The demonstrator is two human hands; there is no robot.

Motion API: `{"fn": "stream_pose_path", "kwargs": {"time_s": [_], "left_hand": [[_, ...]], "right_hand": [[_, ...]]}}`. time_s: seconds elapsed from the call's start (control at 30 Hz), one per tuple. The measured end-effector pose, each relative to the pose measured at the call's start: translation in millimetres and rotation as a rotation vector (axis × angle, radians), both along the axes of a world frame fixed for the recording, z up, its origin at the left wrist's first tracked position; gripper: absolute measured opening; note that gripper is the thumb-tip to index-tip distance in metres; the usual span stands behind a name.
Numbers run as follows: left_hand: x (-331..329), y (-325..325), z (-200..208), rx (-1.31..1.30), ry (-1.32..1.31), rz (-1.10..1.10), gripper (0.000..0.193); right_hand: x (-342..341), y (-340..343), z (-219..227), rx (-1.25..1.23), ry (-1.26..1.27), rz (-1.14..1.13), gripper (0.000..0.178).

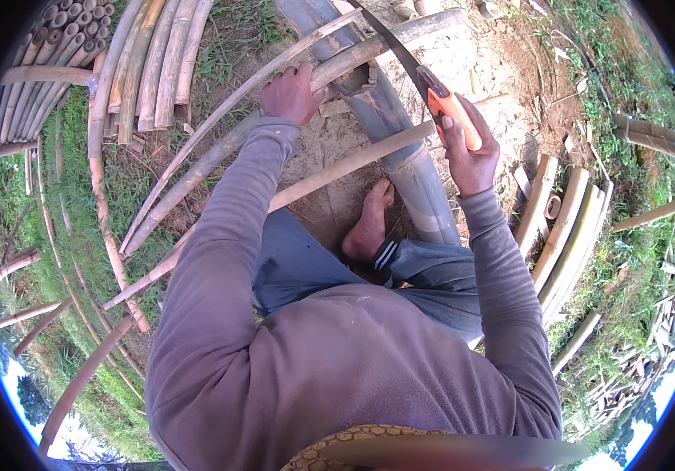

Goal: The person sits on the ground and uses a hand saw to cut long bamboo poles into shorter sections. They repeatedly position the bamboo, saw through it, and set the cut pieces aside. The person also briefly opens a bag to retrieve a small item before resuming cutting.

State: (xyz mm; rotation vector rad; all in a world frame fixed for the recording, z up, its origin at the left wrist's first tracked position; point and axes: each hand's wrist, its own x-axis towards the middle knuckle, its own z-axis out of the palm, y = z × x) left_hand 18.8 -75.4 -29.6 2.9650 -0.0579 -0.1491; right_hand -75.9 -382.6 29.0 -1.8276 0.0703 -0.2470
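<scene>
My left hand (290,94) is closed round a long bamboo pole (396,39) and presses it down. The pole lies slantwise across a thick grey bamboo trunk (420,188), beside a notch cut into the trunk's top. In my right hand (476,153) is a curved pruning saw (453,110), its orange handle wrapped by my fingers. The saw's dark blade points up and away to the left, crossing the pole in view; whether it touches cannot be told. A slimmer bamboo length (353,167) lies over the trunk closer to me.
At the far left is a stack of cut bamboo tubes (78,31), next to a row of longer bamboo pieces (172,63). Several more pieces (561,228) lie on the right. My bare foot (369,220) rests on the soil near the trunk.
</scene>
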Motion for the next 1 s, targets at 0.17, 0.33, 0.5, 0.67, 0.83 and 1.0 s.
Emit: {"fn": "stream_pose_path", "kwargs": {"time_s": [0.17,0.33,0.5,0.67,0.83,1.0], "left_hand": [[26,29,-17,-0.182,0.256,-0.076,0.061],[39,40,-34,-0.208,0.143,-0.162,0.055],[21,-2,17,-0.03,0.242,0.085,0.049],[21,16,-2,-0.05,0.234,0.028,0.046],[36,10,11,-0.083,0.3,-0.026,0.051],[39,21,-1,-0.108,0.29,-0.035,0.054]], "right_hand": [[5,-3,19,0.029,0.045,0.036,0.043],[12,6,4,0.051,-0.036,0.004,0.042],[-1,12,18,0.005,0.02,0.012,0.039],[-92,-30,45,-0.01,0.014,0.023,0.042],[-42,-15,16,-0.272,-0.154,0.009,0.039],[36,23,15,-0.051,0.047,0.019,0.041]]}}
